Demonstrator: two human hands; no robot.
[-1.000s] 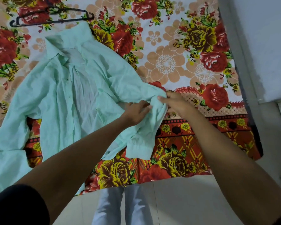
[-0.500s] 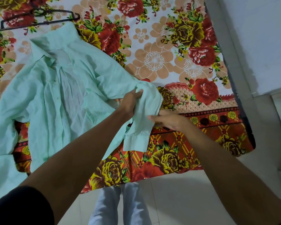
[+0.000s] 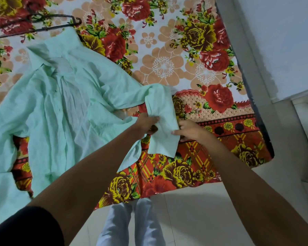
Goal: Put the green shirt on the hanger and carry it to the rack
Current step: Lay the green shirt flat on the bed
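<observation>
The pale green shirt (image 3: 57, 103) lies spread open on the flowered bed, collar pointing to the far left. One sleeve (image 3: 161, 121) is folded back toward me near the bed's front edge. My left hand (image 3: 146, 124) grips this sleeve from the left side. On the sleeve's right edge, just above the cuff, my right hand (image 3: 190, 129) pinches the cloth. A black hanger (image 3: 36, 27) lies flat on the bed beyond the collar, at the far left, apart from both hands.
The bed with its flowered sheet (image 3: 167, 68) fills most of the view; its right edge (image 3: 252, 107) runs along a pale wall (image 3: 283, 41). White floor tiles (image 3: 194, 219) and my legs in light trousers (image 3: 128, 226) lie below the bed's front edge.
Both hands have worked down the sleeve toward the cuff; my right hand went from the sleeve's far side to its near right edge. The view has shifted slightly.
</observation>
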